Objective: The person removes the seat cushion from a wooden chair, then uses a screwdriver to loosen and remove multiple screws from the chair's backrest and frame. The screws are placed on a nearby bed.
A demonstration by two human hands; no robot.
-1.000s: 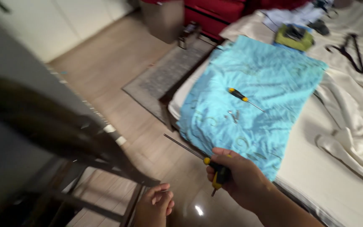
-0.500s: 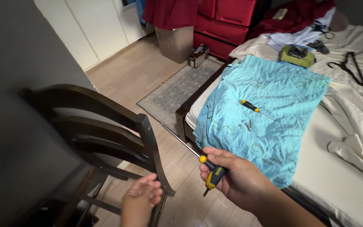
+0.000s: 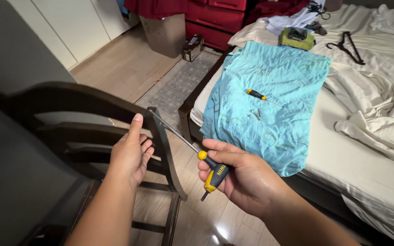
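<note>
- The right hand (image 3: 247,180) is closed around the black-and-yellow handle of a screwdriver (image 3: 213,172); its thin metal shaft runs up and to the left from the fist, the tip meeting the top corner of the chair (image 3: 83,102)
- The left hand (image 3: 131,152) rests against the dark wooden chair back just left of that corner; the thumb stands straight up and the fingers are loosely curled against the upright post, gripping nothing fully
- The chair fills the space to the left of and below both hands, its slats crossing behind the left hand
- Beyond the right hand, up and to the right, a crumpled blue cloth (image 3: 270,105) lies spread on the bed (image 3: 356,155); on it lie a second screwdriver (image 3: 261,96) and a few small screws (image 3: 255,114), well apart from the hands
- Farther off on the bed lie a black hanger (image 3: 345,45) and a small green box (image 3: 296,37); a grey rug (image 3: 178,84) lies on the floor beside the bed
</note>
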